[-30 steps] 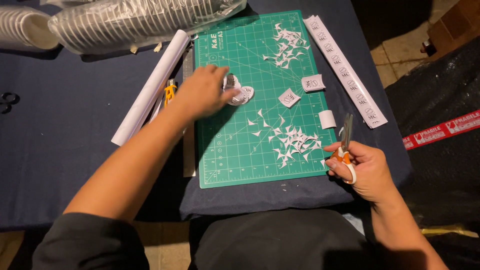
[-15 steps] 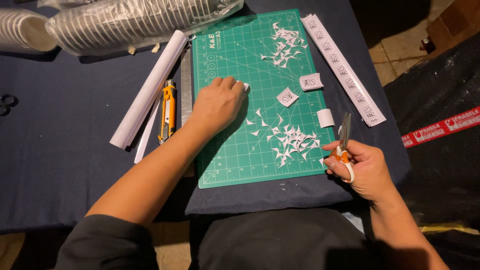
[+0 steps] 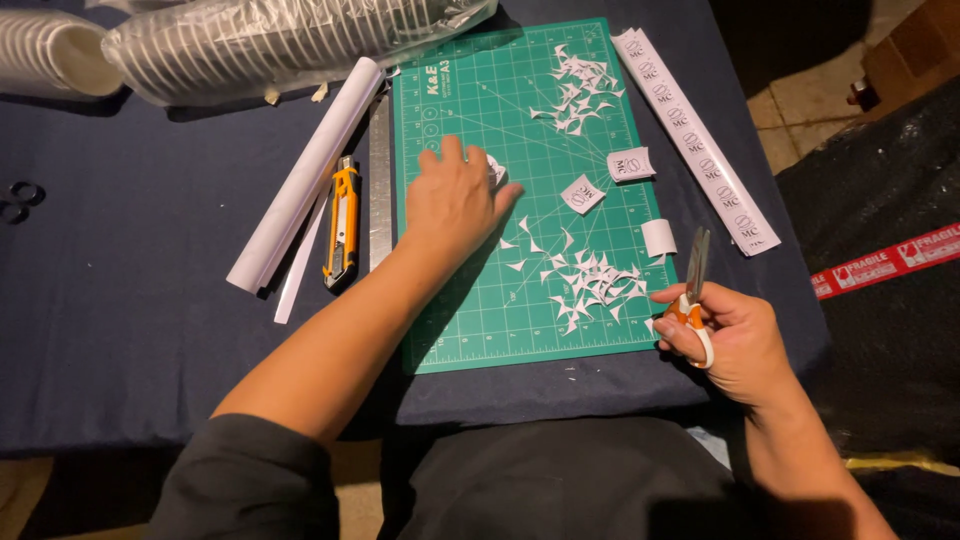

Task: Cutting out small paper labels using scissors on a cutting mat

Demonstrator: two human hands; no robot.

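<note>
A green cutting mat (image 3: 470, 300) is being used as the work surface on a table covered with dark blue cloth (image 3: 120, 330). The left hand (image 3: 455, 200) is being laid flat on the mat, its fingers slightly spread and pressed over small white paper cutouts (image 3: 496, 170) that are showing just past the fingertips. A pair of scissors (image 3: 693, 285) with orange and white handles is being gripped by the right hand (image 3: 735, 340) at the mat's right edge, the fingers clamped through and around the handles and the blades being held together, pointing up. White paper scraps (image 3: 590, 282) are being left scattered between the two hands, and more scraps (image 3: 578, 92) are lying near the mat's top. A strip of printed labels (image 3: 695, 140) is lying just right of the mat. A metal ruler (image 3: 380, 190), an orange utility knife (image 3: 343, 220) and a rolled white sheet (image 3: 305, 190) are lying to the mat's left, with bagged stacks of white cups (image 3: 280, 40) above them.
</note>
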